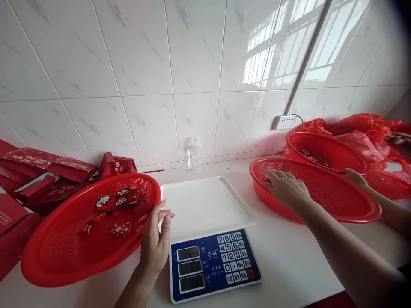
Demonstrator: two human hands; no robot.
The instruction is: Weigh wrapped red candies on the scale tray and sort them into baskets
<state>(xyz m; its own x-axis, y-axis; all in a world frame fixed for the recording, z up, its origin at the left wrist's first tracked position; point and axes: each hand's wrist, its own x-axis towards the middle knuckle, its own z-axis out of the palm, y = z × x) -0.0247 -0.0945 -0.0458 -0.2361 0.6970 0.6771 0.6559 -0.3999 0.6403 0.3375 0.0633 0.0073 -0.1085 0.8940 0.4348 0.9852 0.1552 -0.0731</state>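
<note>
My left hand (156, 239) is raised between a red basket (61, 252) and a white-topped digital scale (208, 278). Its fingers are loosely bent and apart, with nothing in them; whether it touches the basket rim I cannot tell. Small red wrapped packets (121, 229) lie in that basket. The scale's tray (202, 205) carries nothing. My right hand (285, 188) reaches over a second red basket (334, 196), palm down, fingers stretched toward its left inner wall. A co-worker's hand (356, 177) is at that basket's far rim.
Red boxes (69, 169) are piled on the left. A clear bottle (194, 153) stands against the tiled wall. Behind the right basket sits another red basket (346, 156) with small packets (314, 158), near red plastic bags (366, 126). A power strip (285, 122) is on the wall.
</note>
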